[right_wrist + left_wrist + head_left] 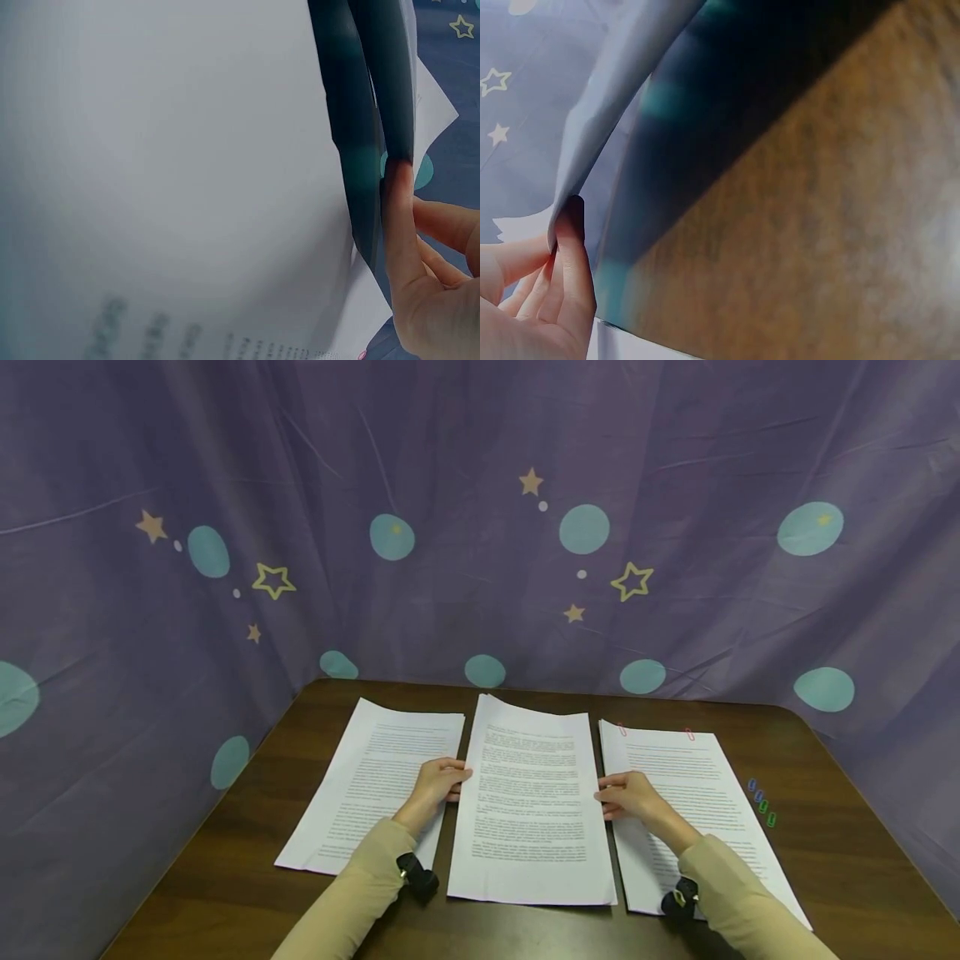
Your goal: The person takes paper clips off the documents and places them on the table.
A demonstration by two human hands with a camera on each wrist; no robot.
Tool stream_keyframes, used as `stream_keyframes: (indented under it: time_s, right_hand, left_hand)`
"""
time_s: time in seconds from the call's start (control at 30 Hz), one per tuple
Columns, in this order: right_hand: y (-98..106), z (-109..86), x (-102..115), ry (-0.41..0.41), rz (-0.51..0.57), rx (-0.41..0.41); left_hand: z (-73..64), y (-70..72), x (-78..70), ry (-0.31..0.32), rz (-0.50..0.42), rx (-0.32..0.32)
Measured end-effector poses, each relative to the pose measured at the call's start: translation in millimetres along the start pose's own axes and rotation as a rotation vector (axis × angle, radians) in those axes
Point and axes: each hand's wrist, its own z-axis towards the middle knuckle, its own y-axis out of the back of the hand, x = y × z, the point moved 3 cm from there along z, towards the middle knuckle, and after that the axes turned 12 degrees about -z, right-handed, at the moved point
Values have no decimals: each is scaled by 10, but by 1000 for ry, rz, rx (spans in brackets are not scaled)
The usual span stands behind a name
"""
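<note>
Both hands hold the middle printed papers by their long sides, text facing up. On the left edge, the thumb and fingers of my left hand pinch the papers, which bend upward in the left wrist view, with wood table beneath. My right hand pinches the opposite edge. In the right wrist view a fingertip lies against the papers' underside. The left hand overlaps a left stack of printed paper, and the right hand is above a right stack.
Two red paper clips sit on the right stack's top edge, one a red clip. Blue and green paper clips lie in a row on the brown table, right of that stack. A purple patterned curtain hangs behind.
</note>
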Motion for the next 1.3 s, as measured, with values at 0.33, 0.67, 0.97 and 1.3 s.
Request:
stream_keyframes:
  time_s: [0.33,0.67,0.97,1.3]
  right_hand:
    - [-30,-8,9,-2,1,1]
    - [-42,3,-5,-11,-3,-4]
    - [-62,10,-9,-21,-8,-19]
    - [-28,-50,48,24,-27,2]
  left_hand:
    - [-18,1,-9,17,5,-1]
    - [-14,10,24,40,36,-17]
    - [-14,0,31,46,36,-26]
    - [-10,13,3,27,-5,-20]
